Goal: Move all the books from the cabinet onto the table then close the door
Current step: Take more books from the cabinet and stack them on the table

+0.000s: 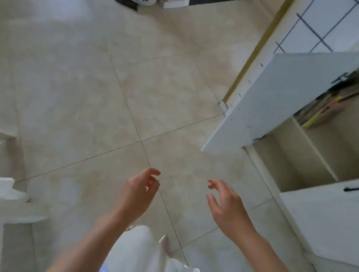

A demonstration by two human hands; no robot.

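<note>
Books (325, 106) leaning in open cabinet (351, 132), look stiff, heavyish; grab by spines. Left hand (137, 190), right hand (228, 209) loose, empty.

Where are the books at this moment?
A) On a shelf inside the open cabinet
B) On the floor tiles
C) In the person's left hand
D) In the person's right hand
A: the books lean on a shelf behind the open cabinet door, and both the left hand and the right hand hold nothing.

Leaning row of books (327, 106) on the upper shelf inside the open-doored white cabinet (316, 145).
</note>
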